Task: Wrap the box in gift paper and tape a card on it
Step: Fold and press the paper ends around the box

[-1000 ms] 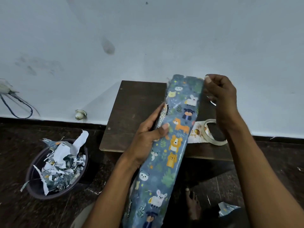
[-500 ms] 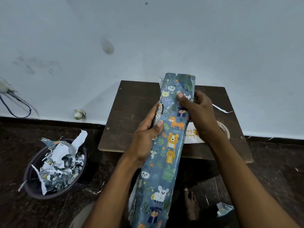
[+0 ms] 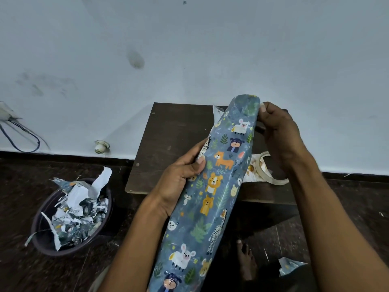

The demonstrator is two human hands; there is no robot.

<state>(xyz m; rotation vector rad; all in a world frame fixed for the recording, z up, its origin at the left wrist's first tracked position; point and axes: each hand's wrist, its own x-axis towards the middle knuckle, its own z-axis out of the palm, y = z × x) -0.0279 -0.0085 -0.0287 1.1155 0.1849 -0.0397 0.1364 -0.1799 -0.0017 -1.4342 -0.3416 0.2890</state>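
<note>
Above the worktop (image 3: 168,131), both hands grip the wrapped box (image 3: 212,192): left hand (image 3: 181,180) midway, right hand (image 3: 277,133) pinching its far end; taping that end looks next.

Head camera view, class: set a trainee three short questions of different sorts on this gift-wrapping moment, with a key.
1. True or false: the wrapped box lies flat on the table.
2. Which hand grips the box's far end? A left, B right.
3. Fill in: the paper scraps sit in a dark ____.

Key: 1 false, both hands hold it up. 2 B, the right hand; the left hand holds the middle. 3 bowl.
</note>
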